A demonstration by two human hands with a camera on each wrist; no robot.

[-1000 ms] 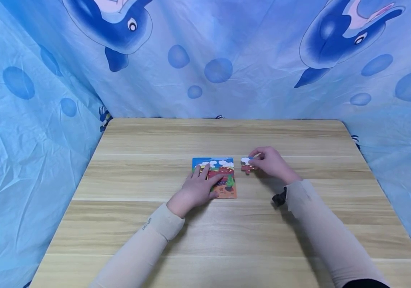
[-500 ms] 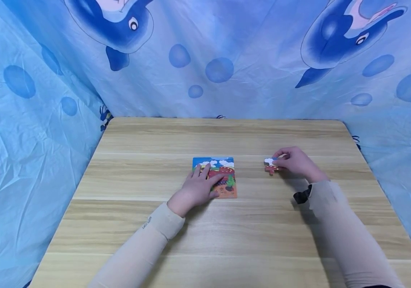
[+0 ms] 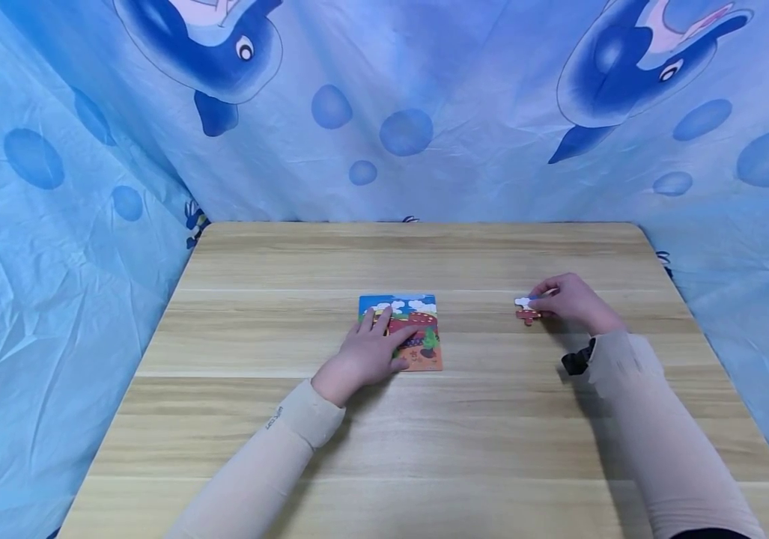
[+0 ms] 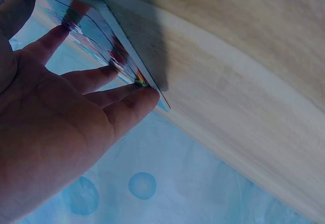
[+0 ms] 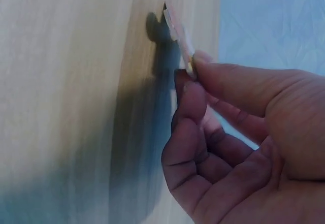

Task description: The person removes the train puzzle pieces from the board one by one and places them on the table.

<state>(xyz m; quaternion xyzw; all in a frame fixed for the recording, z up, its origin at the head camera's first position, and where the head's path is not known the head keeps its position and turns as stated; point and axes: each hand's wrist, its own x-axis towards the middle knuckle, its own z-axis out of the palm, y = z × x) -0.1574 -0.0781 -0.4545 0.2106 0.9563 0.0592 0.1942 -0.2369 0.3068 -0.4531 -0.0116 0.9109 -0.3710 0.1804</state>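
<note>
A small jigsaw puzzle (image 3: 428, 342) with blue sky, white clouds, a red shape and orange ground lies on the wooden table. My left hand (image 3: 365, 353) rests on it with fingers spread and straight; the left wrist view has the fingertips touching the puzzle (image 4: 94, 28) near its edges. To the right, my right hand (image 3: 576, 302) pinches a jigsaw piece (image 3: 527, 313) between thumb and fingers. That piece shows white cloud above and red below, with a knob at the bottom. In the right wrist view the piece (image 5: 177, 36) appears edge-on, tilted close over the table, its shadow beside it.
The wooden table (image 3: 478, 434) stretches around both hands. Behind and beside it hangs a blue curtain (image 3: 384, 90) printed with dolphins and bubbles. A black object (image 3: 578, 359) sits at the right wrist, below the sleeve cuff.
My right hand has moved right, away from the puzzle, carrying the pinched jigsaw piece; the motion slowed in the last half second. The left hand has stayed on the puzzle.
</note>
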